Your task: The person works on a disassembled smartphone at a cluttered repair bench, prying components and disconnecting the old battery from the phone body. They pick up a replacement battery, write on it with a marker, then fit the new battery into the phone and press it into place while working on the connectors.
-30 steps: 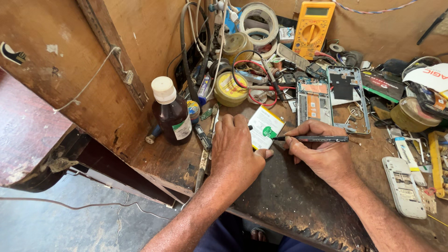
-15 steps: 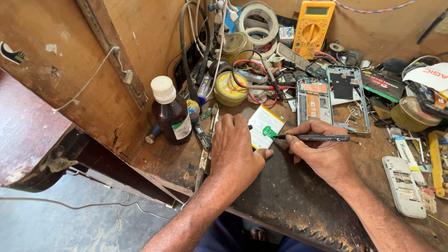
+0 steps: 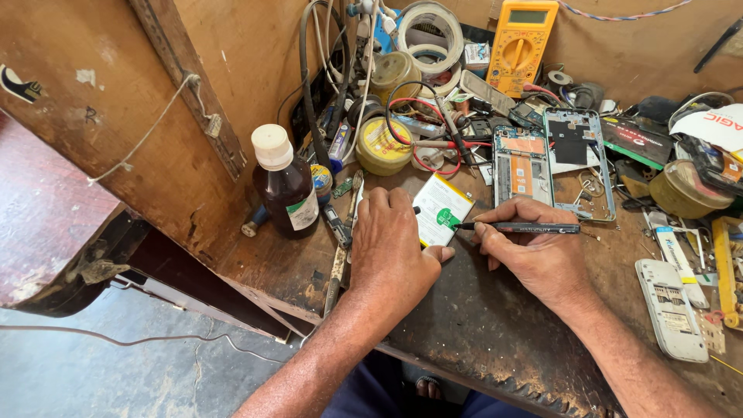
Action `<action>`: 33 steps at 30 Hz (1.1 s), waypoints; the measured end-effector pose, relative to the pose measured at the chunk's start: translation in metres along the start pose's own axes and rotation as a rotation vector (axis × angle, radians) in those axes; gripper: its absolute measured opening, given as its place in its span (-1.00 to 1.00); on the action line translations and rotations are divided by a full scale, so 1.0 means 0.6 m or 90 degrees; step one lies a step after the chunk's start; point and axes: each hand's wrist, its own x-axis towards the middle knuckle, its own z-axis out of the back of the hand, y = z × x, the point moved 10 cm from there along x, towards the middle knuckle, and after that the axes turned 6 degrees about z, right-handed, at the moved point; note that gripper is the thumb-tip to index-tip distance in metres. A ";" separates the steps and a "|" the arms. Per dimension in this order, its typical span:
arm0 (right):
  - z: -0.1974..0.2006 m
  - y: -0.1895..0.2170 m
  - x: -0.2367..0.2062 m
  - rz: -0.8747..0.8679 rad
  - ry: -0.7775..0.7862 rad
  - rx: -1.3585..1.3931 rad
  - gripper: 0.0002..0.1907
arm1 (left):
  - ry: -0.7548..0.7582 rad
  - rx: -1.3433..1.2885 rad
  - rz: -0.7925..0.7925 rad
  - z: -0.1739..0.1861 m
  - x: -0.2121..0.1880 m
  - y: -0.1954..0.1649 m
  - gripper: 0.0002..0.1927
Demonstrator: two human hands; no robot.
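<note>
Under left hand (image 3: 391,251), flat white battery (image 3: 443,207)

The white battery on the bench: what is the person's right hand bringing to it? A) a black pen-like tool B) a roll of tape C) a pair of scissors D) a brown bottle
A: the right hand holds a slim black pen-like tool with its tip at the white battery, which the left hand steadies.

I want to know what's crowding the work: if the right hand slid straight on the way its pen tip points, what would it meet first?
The right hand points its pen leftward at the white flat battery; the tip looks already at its edge. Beyond that, probably the left hand.
</note>
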 end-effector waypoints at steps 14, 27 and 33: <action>-0.001 0.005 -0.002 0.017 0.002 -0.017 -0.91 | 0.010 0.003 0.002 -0.002 -0.002 0.001 -0.27; -0.001 0.004 -0.006 0.007 -0.002 -0.017 -0.91 | 0.005 0.006 0.006 0.002 -0.004 0.001 -0.27; 0.002 0.007 -0.006 0.020 -0.012 0.014 -0.92 | 0.005 0.001 0.005 0.003 -0.003 0.001 -0.28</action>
